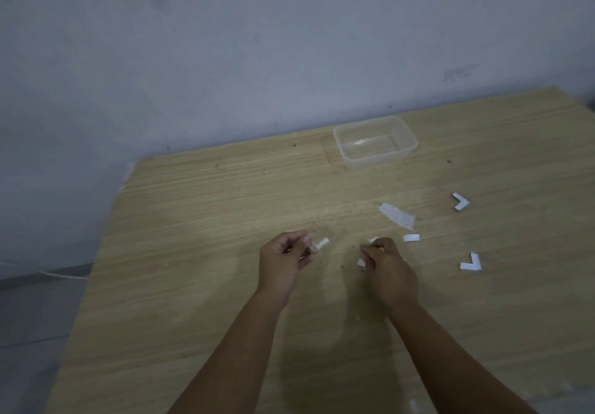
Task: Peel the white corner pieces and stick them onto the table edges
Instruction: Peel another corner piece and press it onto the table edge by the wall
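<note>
My left hand (285,260) pinches a small white corner piece (322,243) between thumb and fingers, above the middle of the wooden table (193,269). My right hand (388,269) is closed on small white bits (361,263), perhaps peeled backing; what they are is unclear. Two L-shaped white corner pieces lie loose on the table to the right, one (460,201) farther back and one (471,263) nearer. A short white strip (411,237) lies just right of my right hand.
A clear plastic container (375,145) stands toward the back of the table, near the wall. A torn whitish patch (397,216) marks the tabletop beyond my right hand. The table's left edge (106,220) runs along a grey floor, and its back left corner (130,169) has something white on it.
</note>
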